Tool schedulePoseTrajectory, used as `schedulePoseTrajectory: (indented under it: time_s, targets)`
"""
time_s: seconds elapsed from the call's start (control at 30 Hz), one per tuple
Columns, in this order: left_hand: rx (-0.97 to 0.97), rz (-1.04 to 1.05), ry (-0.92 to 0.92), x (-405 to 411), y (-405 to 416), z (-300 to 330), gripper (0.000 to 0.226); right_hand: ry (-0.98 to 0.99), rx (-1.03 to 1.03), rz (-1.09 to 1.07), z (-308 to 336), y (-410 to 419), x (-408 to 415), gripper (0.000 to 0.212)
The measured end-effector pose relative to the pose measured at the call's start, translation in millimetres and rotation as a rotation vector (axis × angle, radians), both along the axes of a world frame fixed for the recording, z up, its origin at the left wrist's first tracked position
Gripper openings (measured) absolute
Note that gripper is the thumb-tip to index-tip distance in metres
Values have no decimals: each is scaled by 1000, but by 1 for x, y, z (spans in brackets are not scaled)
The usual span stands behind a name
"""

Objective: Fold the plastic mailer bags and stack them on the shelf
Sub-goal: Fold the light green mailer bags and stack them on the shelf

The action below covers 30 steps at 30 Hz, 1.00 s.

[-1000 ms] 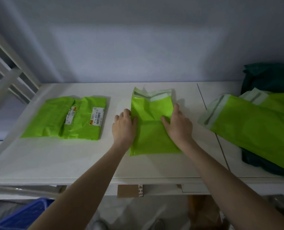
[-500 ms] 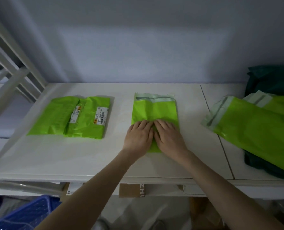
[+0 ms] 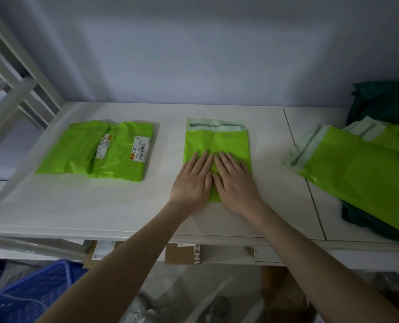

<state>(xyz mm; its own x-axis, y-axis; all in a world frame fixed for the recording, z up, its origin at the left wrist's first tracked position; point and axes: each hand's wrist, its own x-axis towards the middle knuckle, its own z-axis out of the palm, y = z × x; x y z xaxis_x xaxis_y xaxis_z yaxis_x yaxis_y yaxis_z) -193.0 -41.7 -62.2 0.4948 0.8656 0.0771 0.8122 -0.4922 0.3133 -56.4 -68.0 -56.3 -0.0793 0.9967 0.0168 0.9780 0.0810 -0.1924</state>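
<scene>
A bright green plastic mailer bag (image 3: 217, 141) lies flat at the middle of the white shelf (image 3: 100, 206), its pale adhesive strip at the far end. My left hand (image 3: 192, 180) and my right hand (image 3: 234, 180) lie side by side on its near half, palms down with straight fingers pressing it flat. To the left sits a pile of folded green mailers (image 3: 100, 150) with white barcode labels. A heap of unfolded green mailers (image 3: 361, 169) lies at the right.
Dark green bags (image 3: 384, 101) lie under and behind the right heap. A white ladder-like shelf frame (image 3: 14, 89) stands at the left. Below the shelf edge are a blue crate (image 3: 31, 294), cardboard boxes (image 3: 184, 254) and clear plastic wrap.
My hands moved from the bag's two side edges to its middle and now lie together, flat on it. The bag's raised top flap has settled flat.
</scene>
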Motion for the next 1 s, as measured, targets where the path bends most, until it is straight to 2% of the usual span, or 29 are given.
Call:
schedulePoseTrajectory:
  time_s: [0.2,0.37,0.5,0.6,0.7,0.77,0.87,0.93,1.0]
  targets:
    - [-15,-14,18,-2,7,-12,70,68,10,-8,-1,0,1,78]
    - [-29,23,52,0,7,-7,76,174,4,-56,0,1,4,60]
    - [-106,65,-33,-6,1,9,73,201,-11,-133,7,-4,15,74]
    - [-219,93,-52,-13,-3,17,86,133,-67,-95,13,-14,19,85]
    - [-305,138,-127,-14,0,31,87,243,-55,-111,17,-12,25,72]
    - [-265,193,-239,-11,13,37,78,319,74,-131,21,-3,32,56]
    - [-61,201,-303,0,38,38,50,260,260,-113,25,21,37,46]
    - [-14,150,-293,12,54,37,43,184,261,-68,30,40,36,45]
    - [-1,53,-214,23,67,35,47,109,210,-2,30,59,33,47]
